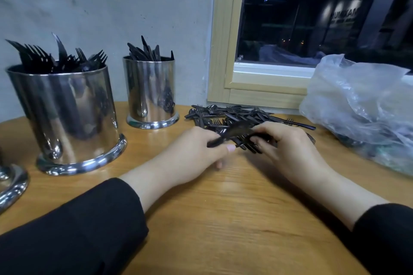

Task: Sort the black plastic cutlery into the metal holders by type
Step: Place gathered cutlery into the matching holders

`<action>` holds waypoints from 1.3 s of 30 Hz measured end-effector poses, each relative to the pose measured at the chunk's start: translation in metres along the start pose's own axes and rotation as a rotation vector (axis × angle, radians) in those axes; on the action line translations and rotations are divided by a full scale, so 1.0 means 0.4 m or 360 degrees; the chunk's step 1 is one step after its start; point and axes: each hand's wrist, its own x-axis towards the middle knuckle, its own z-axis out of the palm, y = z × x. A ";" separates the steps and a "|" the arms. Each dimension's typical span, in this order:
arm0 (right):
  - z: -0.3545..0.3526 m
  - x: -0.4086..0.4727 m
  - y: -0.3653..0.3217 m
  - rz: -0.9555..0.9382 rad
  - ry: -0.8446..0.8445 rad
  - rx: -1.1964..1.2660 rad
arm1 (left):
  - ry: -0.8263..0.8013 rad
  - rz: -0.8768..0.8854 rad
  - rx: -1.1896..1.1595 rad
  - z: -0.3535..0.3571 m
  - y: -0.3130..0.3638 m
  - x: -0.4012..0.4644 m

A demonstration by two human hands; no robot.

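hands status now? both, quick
Left hand: gripping a black cutlery piece, type blurred.
Right hand: pinching black cutlery at the pile edge.

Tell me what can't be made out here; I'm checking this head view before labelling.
- Piece held by left hand and right hand: blurred, type unclear.
- Third holder: cut off by left edge.
- Plastic bag contents: hidden by cloudy film.

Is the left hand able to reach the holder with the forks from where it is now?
Probably yes. The left hand, gripping a black utensil, is just right of the fork holder, with only bare table between them. The holder's top is open, though already crowded with forks.
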 end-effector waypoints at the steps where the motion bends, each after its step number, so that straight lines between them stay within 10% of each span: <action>1: 0.007 0.004 -0.009 0.0044 0.0021 0.0040 | 0.0004 0.0060 0.0056 0.000 0.002 0.001; 9: 0.054 0.054 -0.040 0.0388 0.0110 0.0523 | 0.0162 0.0070 0.0564 -0.068 -0.024 0.020; 15: 0.106 0.094 -0.075 0.0579 0.0401 0.0712 | 0.0549 -0.0074 0.0190 -0.099 -0.061 0.033; 22: 0.173 0.077 -0.118 0.0302 -0.0612 -0.0196 | 0.0803 -0.0262 -0.0167 -0.081 -0.093 0.041; 39: 0.115 0.040 -0.109 0.0758 -0.0011 0.0664 | 0.0704 -0.0398 -0.0888 -0.037 -0.054 0.029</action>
